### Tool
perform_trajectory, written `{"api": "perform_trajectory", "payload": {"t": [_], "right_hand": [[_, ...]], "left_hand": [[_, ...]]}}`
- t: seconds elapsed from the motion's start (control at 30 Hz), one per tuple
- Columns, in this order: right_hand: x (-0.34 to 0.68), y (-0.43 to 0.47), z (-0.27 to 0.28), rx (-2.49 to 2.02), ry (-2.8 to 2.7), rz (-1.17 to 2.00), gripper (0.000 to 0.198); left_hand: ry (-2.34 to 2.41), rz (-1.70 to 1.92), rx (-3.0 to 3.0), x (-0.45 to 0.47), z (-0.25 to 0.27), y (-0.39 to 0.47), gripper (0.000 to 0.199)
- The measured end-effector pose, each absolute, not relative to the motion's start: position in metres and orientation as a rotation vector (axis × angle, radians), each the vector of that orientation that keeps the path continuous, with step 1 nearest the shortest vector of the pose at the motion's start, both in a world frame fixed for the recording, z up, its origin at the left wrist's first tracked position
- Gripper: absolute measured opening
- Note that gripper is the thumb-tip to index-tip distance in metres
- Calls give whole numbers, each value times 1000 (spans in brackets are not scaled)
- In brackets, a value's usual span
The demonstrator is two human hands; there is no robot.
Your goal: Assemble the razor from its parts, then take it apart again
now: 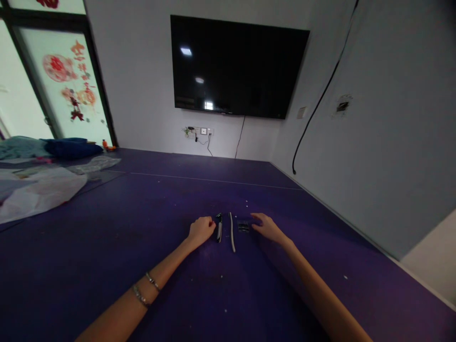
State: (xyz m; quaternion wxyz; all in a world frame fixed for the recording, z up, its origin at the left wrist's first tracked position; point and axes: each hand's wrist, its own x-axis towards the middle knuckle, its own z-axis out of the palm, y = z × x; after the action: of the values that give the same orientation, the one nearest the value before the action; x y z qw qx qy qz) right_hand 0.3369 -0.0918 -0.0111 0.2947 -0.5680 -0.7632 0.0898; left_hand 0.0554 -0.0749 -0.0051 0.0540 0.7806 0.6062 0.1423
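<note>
My left hand (201, 229) rests curled on the purple surface, closed, with nothing visible in it. Just right of its knuckles lies a slim razor-like tool (220, 228), dark with a pale grey handle and a head at its far end. A thin, slightly bent whitish strip (232, 232) lies beside it, apart from both hands. Further right is a small flat clear pack with dark pieces (243, 226). My right hand (267, 227) is next to this pack, thumb and fingers apart, holding nothing. Whether its fingertips touch the pack I cannot tell.
The broad purple surface (160, 266) carries small white specks. Clear plastic sheeting (46, 192) and a dark blue cloth (73, 147) lie at the left. A black cable (317, 107) hangs along the right wall. A television (238, 66) is mounted ahead.
</note>
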Motion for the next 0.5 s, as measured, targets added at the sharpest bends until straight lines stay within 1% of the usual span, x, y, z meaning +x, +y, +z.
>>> {"api": "perform_trajectory", "payload": {"t": [0.1, 0.3, 0.37, 0.5], "right_hand": [[349, -99, -21, -1593, -2011, 73, 40], [366, -118, -42, -1837, -1989, -107, 48], [366, -122, -44, -1890, -1978, -114, 47], [362, -126, -40, -1922, -1986, -102, 43]], "left_hand": [[1907, 508, 2359, 43, -1, -67, 29], [1924, 666, 2570, 12, -5, -49, 30], [1919, 635, 2609, 5, -12, -44, 37], [1882, 423, 2539, 0, -23, -39, 48]]}}
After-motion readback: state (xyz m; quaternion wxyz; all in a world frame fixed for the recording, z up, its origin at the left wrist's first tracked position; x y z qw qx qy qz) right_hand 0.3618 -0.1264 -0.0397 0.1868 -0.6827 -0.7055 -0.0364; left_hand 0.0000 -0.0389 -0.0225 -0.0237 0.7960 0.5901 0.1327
